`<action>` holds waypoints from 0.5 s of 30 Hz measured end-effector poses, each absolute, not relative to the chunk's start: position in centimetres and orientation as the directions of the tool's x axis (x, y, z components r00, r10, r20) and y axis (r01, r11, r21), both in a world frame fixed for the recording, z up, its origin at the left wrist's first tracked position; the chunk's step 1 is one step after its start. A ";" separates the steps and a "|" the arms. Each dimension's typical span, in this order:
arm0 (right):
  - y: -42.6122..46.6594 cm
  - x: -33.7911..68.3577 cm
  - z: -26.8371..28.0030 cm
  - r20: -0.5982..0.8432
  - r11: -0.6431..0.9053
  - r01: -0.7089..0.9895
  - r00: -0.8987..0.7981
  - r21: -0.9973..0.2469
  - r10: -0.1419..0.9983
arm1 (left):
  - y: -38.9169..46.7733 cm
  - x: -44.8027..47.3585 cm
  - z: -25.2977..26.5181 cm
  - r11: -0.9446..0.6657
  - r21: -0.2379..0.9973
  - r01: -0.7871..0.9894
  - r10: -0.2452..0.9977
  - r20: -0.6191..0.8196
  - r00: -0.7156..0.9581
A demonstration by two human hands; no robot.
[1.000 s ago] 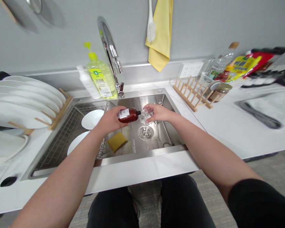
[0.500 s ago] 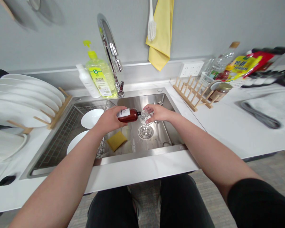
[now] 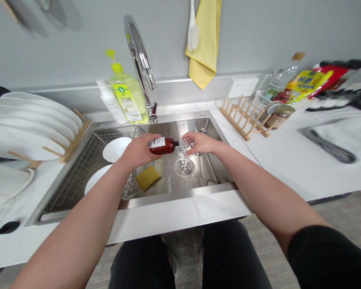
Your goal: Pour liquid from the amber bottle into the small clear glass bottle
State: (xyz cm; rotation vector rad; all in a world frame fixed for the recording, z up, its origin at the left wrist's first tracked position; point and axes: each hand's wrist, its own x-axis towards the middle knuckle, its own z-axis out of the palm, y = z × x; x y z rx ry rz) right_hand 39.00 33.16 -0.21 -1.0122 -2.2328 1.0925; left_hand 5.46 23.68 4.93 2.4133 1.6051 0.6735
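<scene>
Over the steel sink (image 3: 180,194), my left hand (image 3: 140,152) is wrapped round a brown bottle (image 3: 167,146) with a white label. The bottle lies tipped on its side, its black neck pointing right. Its mouth meets the opening of a small clear glass (image 3: 183,147), which the fingers of my right hand (image 3: 198,143) hold tilted. Whether liquid is passing between them I cannot tell. Below the bottle a yellow sponge (image 3: 148,178) lies in the sink, left of the drain (image 3: 184,166).
White bowls (image 3: 116,149) sit in the wire basket (image 3: 75,180) at the sink's left. Behind stand the faucet (image 3: 135,44) and a dish soap bottle (image 3: 128,94). Plates (image 3: 33,124) fill a left rack; a wooden rack (image 3: 240,118) and jar (image 3: 278,116) stand right.
Nearly nothing differs. Both hands, the brown bottle and the glass keep the same places; the view has shifted very slightly.
</scene>
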 end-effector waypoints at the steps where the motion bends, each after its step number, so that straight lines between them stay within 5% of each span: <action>1: 33.1 39.0 -0.2 0.076 0.418 0.418 -0.628 -0.807 0.775 | 23.7 5.5 4.9 -0.409 0.373 0.833 0.906 0.275 0.321; 15: 33.0 39.0 -0.1 0.070 0.418 0.423 -0.630 -0.804 0.773 | 23.7 5.5 4.9 -0.412 0.360 0.837 0.903 0.282 0.323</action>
